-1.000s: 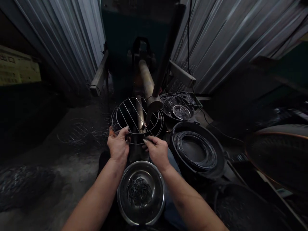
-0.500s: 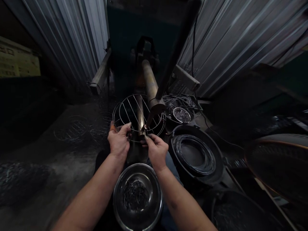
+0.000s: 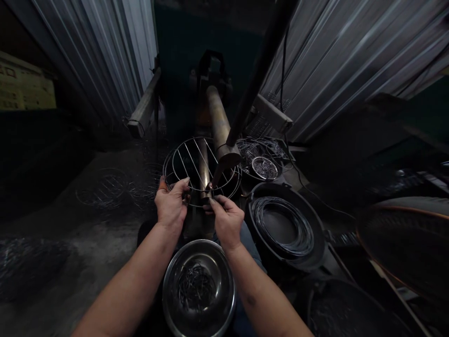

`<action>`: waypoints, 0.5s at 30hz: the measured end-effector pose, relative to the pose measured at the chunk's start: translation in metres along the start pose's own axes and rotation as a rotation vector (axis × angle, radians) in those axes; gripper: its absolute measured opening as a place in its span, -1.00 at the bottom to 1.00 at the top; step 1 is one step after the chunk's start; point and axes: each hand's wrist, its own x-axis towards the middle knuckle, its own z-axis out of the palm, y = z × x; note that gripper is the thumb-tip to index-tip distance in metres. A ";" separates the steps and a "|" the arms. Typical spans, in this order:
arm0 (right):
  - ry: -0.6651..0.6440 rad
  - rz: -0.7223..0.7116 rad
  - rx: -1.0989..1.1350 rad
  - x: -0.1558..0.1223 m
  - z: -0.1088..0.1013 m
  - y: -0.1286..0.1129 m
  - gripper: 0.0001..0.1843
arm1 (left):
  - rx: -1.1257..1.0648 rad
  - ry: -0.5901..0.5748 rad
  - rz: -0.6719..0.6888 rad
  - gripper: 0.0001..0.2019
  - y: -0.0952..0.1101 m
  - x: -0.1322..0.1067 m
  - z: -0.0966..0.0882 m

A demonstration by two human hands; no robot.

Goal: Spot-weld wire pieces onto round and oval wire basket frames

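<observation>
A round wire rack with parallel bars rests across a machine's metal arm. My left hand grips the rack's near rim, fingers curled over the wire. My right hand pinches the rim or a small wire piece right under the machine's pointed tip; what sits between its fingertips is too small to make out. A steel bowl holding short dark wire pieces sits in my lap below both forearms.
A black pan holding coiled wire rings lies to the right, a tub of shiny wire parts behind it. Finished wire racks lie on the floor at left. Corrugated metal walls close in both sides.
Both hands and the rack stay at the machine tip; the view has shifted slightly, and the rack sits a little higher and closer to the arm than a second ago.
</observation>
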 end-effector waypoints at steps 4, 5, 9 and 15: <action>0.000 0.004 -0.006 0.003 0.002 0.000 -0.85 | 0.011 0.032 -0.032 -0.48 0.000 0.004 0.001; 0.002 0.013 -0.003 0.004 0.002 0.000 -0.84 | 0.008 0.047 -0.044 -0.47 0.000 0.004 0.002; -0.002 0.030 0.001 0.006 0.004 -0.002 -0.84 | 0.027 0.083 -0.063 -0.47 0.003 0.005 0.006; 0.013 0.037 -0.006 0.008 0.007 -0.002 -0.81 | 0.085 0.100 -0.053 -0.50 0.005 0.002 0.009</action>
